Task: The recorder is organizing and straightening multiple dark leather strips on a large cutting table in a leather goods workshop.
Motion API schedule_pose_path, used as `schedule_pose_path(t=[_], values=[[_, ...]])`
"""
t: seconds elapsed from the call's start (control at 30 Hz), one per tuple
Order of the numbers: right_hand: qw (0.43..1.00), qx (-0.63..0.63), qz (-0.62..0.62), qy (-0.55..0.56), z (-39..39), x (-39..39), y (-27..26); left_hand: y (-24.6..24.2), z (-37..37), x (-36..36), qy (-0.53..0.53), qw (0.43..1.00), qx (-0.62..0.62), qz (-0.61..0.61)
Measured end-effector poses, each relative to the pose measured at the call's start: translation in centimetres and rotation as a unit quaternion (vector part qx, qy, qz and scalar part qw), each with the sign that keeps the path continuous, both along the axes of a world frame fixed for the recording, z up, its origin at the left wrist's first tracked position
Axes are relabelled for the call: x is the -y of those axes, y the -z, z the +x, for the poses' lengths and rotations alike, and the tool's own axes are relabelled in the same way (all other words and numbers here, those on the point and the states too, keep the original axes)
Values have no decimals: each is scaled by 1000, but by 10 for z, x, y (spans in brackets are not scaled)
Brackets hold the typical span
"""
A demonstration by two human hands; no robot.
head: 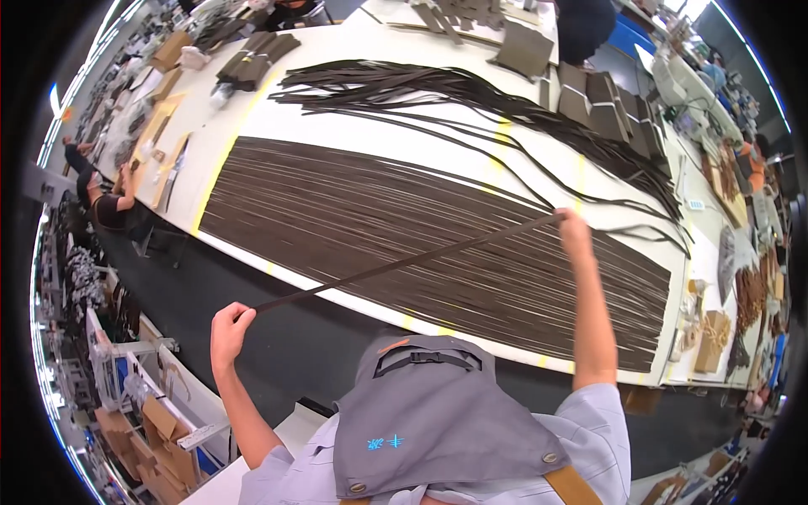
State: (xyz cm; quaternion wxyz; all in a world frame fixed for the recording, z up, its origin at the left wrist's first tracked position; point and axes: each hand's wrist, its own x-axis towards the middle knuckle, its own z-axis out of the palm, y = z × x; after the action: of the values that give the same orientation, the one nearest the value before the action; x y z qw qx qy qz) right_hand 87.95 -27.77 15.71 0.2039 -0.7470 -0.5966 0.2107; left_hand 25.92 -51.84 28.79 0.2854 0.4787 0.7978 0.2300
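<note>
A long dark brown strip (404,261) stretches taut on a slant between my two hands. My left hand (228,331) grips its lower end beyond the table's near edge, above the floor. Over the table, my right hand (573,228) pinches the other end. Beneath the strip, many similar strips (379,214) lie side by side in a wide flat layer on the white table (252,123). Farther back rests a loose bundle of strips (442,79), a few of them trailing toward my right hand. What they are made of I cannot tell.
Stacks of brown pieces (255,60) stand at the far left, with banded stacks (606,107) at the far right. Yellow tape lines (218,177) mark the tabletop. A seated person (110,202) is at the left. Cardboard boxes (161,442) fill a rack at lower left.
</note>
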Motion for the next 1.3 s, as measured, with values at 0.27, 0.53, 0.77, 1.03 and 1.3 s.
schedule_pose_path(t=[0.27,0.53,0.77,1.03,1.3], values=[[952,-46,257,-160,-47,-35,-234,13,-24,47,-34,999,-32,-23],[876,-155,-29,-456,-362,123,-179,40,1,-11,252,954,163,15],[876,-189,-243,-370,-506,137,-95,50,-136,-24,286,933,216,31],[879,-161,-86,-441,-535,133,-79,75,-207,7,270,935,231,-1],[849,-254,-214,-411,-560,116,-85,35,-180,-38,219,951,219,3]])
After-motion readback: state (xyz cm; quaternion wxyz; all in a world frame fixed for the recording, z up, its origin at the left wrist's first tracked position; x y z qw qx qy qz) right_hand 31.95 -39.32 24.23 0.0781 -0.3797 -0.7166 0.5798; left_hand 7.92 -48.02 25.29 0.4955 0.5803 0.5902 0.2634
